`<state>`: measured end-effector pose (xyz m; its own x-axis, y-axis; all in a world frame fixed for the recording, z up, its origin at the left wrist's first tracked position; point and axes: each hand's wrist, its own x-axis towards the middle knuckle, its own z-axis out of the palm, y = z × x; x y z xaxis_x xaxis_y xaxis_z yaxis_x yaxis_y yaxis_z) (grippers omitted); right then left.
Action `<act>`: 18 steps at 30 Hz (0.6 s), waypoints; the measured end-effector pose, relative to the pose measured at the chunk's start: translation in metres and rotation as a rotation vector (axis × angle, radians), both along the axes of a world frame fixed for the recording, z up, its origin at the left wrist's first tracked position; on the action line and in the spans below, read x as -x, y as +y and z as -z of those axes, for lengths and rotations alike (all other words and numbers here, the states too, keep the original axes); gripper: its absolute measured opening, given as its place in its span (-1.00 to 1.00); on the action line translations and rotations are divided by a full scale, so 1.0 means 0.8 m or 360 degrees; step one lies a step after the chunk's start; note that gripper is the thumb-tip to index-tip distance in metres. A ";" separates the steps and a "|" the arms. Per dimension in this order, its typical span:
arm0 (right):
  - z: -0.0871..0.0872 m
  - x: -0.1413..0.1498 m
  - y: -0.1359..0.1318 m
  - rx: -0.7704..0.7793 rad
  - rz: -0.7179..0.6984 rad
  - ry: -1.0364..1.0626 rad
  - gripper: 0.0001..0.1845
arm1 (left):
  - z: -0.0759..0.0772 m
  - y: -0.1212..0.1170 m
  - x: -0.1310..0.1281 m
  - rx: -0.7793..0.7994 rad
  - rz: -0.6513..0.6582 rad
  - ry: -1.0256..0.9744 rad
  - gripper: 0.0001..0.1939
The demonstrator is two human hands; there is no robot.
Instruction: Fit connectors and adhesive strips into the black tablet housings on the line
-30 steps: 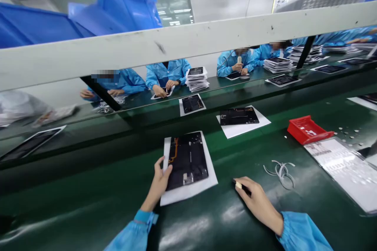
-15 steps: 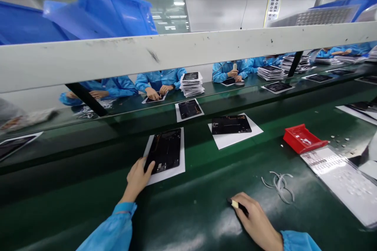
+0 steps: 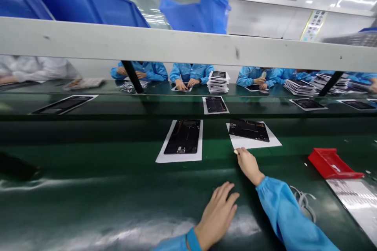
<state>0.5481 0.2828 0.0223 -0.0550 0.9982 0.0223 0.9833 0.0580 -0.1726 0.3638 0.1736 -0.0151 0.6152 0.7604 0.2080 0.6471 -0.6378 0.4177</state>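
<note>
Tabletop point(image 3: 112, 192), green and glossy, carries a tilted panel point(image 3: 250, 130), dark and flat, lying askew on a white sheet point(image 3: 256, 144) ahead of both hands. The right hand point(image 3: 249, 164) is nearest to it, fingertips just beside the near edge of that sheet; whether they touch the paper cannot be told. Its thumb and fingers pinch a small pale piece point(image 3: 236, 151), the rest of which is hidden. The left hand point(image 3: 218, 213) is apart from the right and closer to the wearer, fingers spread, holding nothing, well short of the tilted panel. Beyond it and to its left, a second panel point(image 3: 183, 137) lies on another sheet point(image 3: 176, 158), out of reach of either hand's fingers. A red tray point(image 3: 322, 157) sits farther right, past the right hand.
</note>
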 end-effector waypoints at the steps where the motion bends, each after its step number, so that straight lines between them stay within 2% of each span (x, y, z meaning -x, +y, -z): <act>1: -0.002 -0.002 0.020 -0.0009 0.0030 -0.0058 -0.65 | -0.003 -0.005 -0.003 0.0033 0.0023 -0.0011 -0.64; 4: -0.004 -0.012 0.068 0.0011 0.0053 -0.0208 -0.49 | -0.006 -0.007 -0.002 0.0080 0.0045 -0.0087 -0.67; 8: -0.002 -0.024 0.104 0.0119 -0.0048 -0.0344 -0.40 | -0.003 -0.001 0.004 0.0032 0.0076 -0.0172 -0.69; 13: -0.004 -0.021 0.124 0.0208 -0.0097 -0.0390 -0.46 | -0.008 -0.002 0.008 0.0014 0.0103 -0.0222 -0.69; 18: -0.009 -0.019 0.122 0.0250 -0.0194 -0.0295 -0.68 | -0.014 -0.002 0.011 0.0002 0.0104 -0.0204 -0.69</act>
